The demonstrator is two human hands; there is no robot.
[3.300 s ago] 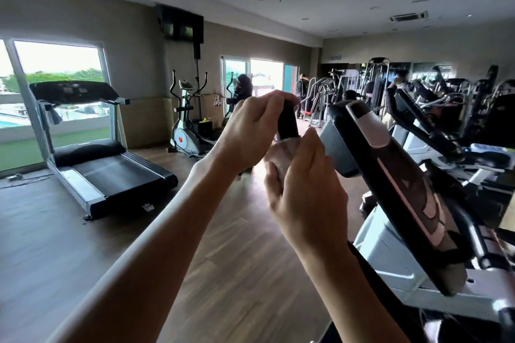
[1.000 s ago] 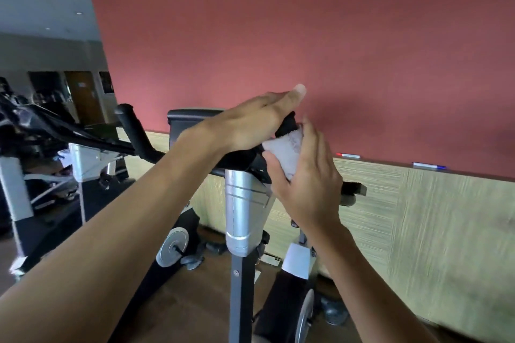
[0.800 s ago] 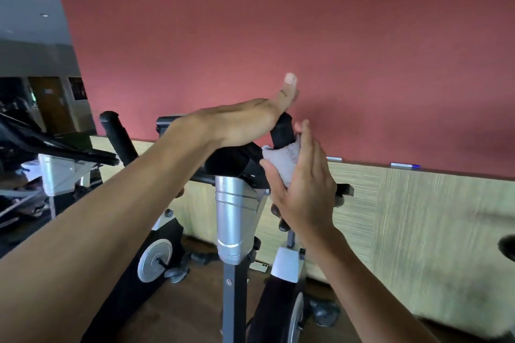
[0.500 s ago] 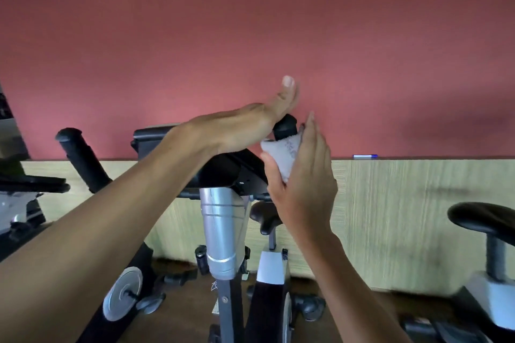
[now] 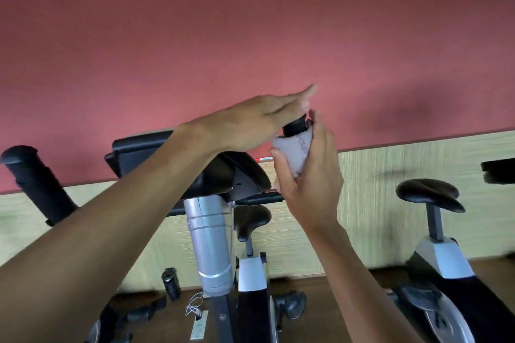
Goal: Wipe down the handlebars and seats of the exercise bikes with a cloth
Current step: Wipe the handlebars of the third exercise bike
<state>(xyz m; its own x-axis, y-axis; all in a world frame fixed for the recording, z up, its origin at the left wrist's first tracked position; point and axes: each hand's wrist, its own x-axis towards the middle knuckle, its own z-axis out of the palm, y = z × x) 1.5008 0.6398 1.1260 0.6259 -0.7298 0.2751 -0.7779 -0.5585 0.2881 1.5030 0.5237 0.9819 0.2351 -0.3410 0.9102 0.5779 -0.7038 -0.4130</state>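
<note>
Cloth (image 5: 295, 152) is wrapped round the right handlebar grip (image 5: 294, 126) of the nearest bike, just below the grip's black tip, held there by the right hand (image 5: 309, 175) with fingers and thumb curled round cloth and grip together. Left hand (image 5: 252, 122) lies flat with straight fingers over the bar beside that grip, holding nothing. My read: wipe of this grip is in progress, near its top end. Left handlebar grip (image 5: 34, 178) stands well apart with no hand on it; can't tell if it's been wiped. Seat (image 5: 252, 218) of this bike, behind the silver post (image 5: 209, 242), and seat of the next bike (image 5: 429, 194) at right are untouched now. Most of the job probably remains.
</note>
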